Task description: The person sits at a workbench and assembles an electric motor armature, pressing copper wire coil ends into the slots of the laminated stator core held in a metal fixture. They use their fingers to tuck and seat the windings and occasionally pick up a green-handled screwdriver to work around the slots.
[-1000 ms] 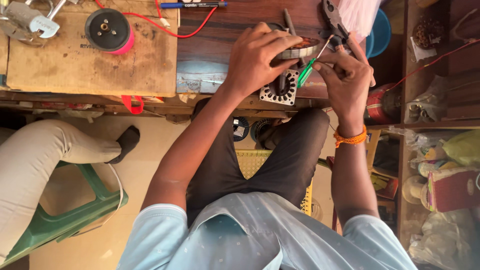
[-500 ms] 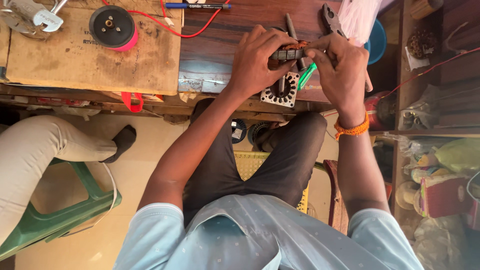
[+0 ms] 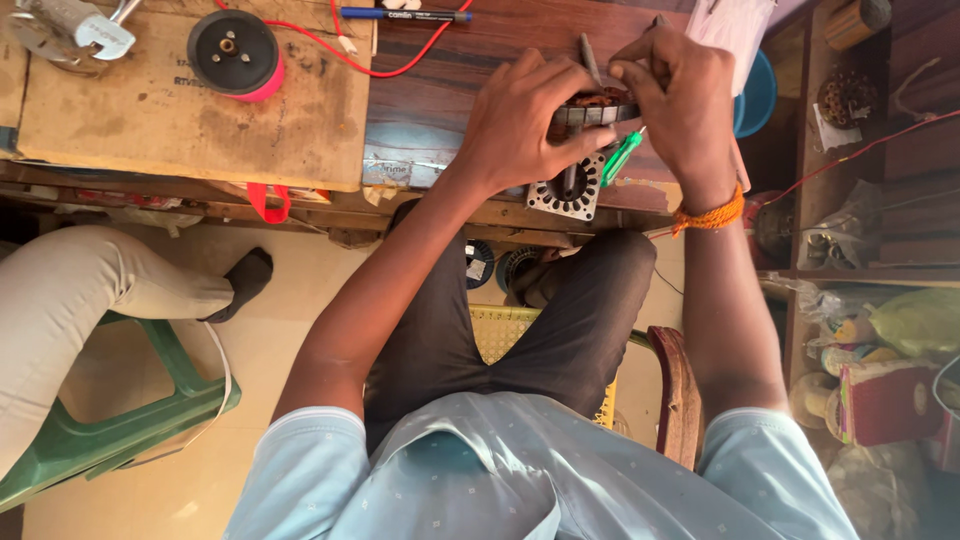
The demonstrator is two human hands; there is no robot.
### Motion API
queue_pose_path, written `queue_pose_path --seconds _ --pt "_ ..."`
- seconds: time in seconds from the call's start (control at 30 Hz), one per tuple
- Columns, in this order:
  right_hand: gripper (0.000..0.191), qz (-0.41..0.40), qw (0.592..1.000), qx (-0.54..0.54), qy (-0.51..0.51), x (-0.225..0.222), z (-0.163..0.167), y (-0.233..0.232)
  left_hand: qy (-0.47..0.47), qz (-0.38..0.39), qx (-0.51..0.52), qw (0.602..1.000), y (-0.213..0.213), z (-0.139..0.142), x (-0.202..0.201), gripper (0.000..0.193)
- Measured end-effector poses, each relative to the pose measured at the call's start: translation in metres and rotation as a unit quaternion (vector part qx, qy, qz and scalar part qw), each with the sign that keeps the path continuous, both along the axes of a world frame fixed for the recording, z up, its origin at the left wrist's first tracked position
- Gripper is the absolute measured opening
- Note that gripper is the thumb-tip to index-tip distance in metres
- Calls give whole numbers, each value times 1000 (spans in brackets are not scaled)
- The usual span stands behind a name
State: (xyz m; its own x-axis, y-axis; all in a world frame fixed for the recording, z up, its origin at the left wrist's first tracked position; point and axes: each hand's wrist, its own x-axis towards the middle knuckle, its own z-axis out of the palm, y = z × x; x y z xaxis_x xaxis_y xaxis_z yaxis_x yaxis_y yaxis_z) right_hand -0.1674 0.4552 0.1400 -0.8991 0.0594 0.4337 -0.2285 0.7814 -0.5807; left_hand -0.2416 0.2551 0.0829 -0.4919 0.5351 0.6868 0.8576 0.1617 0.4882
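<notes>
Raised off the square stator plate (image 3: 566, 187) since a moment ago: motor core (image 3: 592, 108), clenched in left hand (image 3: 525, 125) grip above wooden surface (image 3: 440, 90). Right hand (image 3: 680, 95) pinching green-handled screwdriver (image 3: 622, 155) beside core.

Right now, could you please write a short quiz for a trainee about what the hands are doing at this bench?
1. True or false: the left hand grips the round motor stator.
2. Which lies on the cardboard sheet? A) a black reel with a pink rim, B) a blue pen, C) a green stool.
3. What colour is the handle of the tool below the right hand?

Key: 1 true. 2 A. 3 green.
</notes>
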Motion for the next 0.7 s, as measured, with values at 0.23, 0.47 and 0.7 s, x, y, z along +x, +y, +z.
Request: queue_pose_path --seconds 0.23,0.47,0.7 --pt "12 -21 996 26 77 -6 -2 8 -208 -56 -13 976 32 9 -34 40" --pt "10 -29 999 1 -18 31 16 -22 -225 -257 -12 940 20 11 -58 16" --pt "10 -45 999 -4 -14 57 17 -57 -247 -296 -51 922 3 23 -66 12"
